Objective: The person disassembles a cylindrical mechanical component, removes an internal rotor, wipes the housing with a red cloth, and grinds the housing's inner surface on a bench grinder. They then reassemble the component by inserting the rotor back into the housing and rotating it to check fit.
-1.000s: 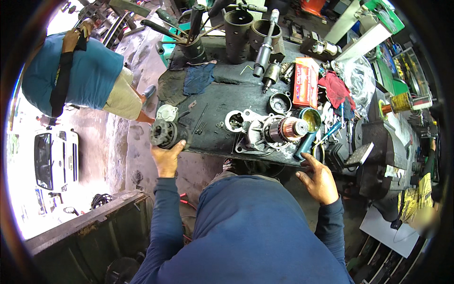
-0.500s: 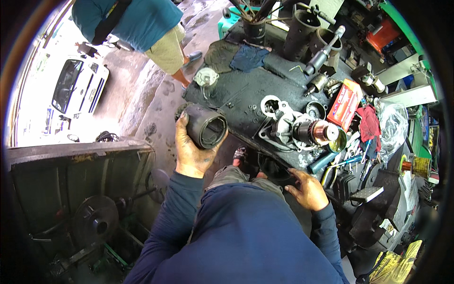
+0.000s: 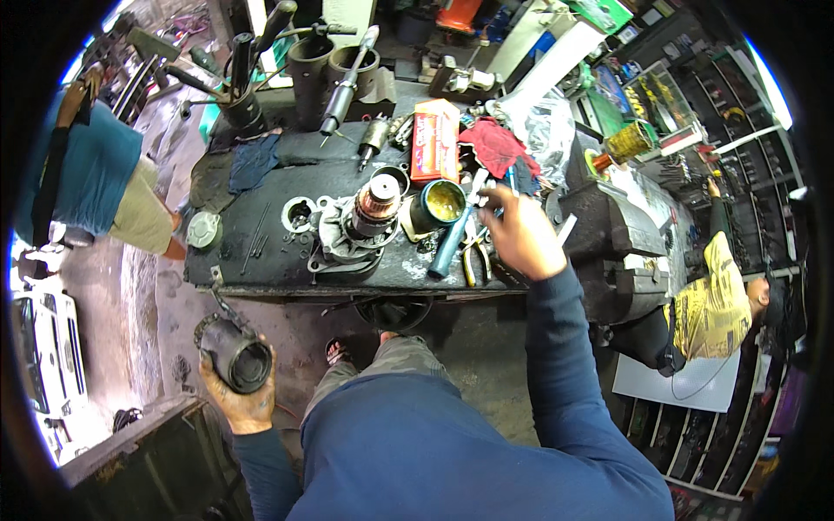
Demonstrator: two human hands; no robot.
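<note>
Low at the left, off the bench's front edge, my left hand [image 3: 241, 395] grips a black cylindrical motor housing [image 3: 236, 360], its hollow end tilted up and a lead at its top. Over the bench's right part my right hand [image 3: 526, 234] is empty, thumb and forefinger apart. Below it are pliers with yellow handles [image 3: 470, 263] and a tool with a blue-green handle [image 3: 449, 247]. Nearby stands a tin of yellowish grease [image 3: 445, 201]. Further left, an armature with a copper commutator [image 3: 380, 198] stands upright in a grey metal end housing [image 3: 334, 241].
A red box [image 3: 434, 143], a red cloth [image 3: 499, 146] and a clear plastic bag [image 3: 549, 126] lie behind the tools. Dark canisters [image 3: 310, 82] stand at the back. One person in teal [image 3: 100, 156] is at the left; another in yellow [image 3: 711, 300] is at the right.
My view has turned to the right. My right hand has risen from the bench's front edge to above the tools. The motor housing stays in my left hand, now further left and lower in view.
</note>
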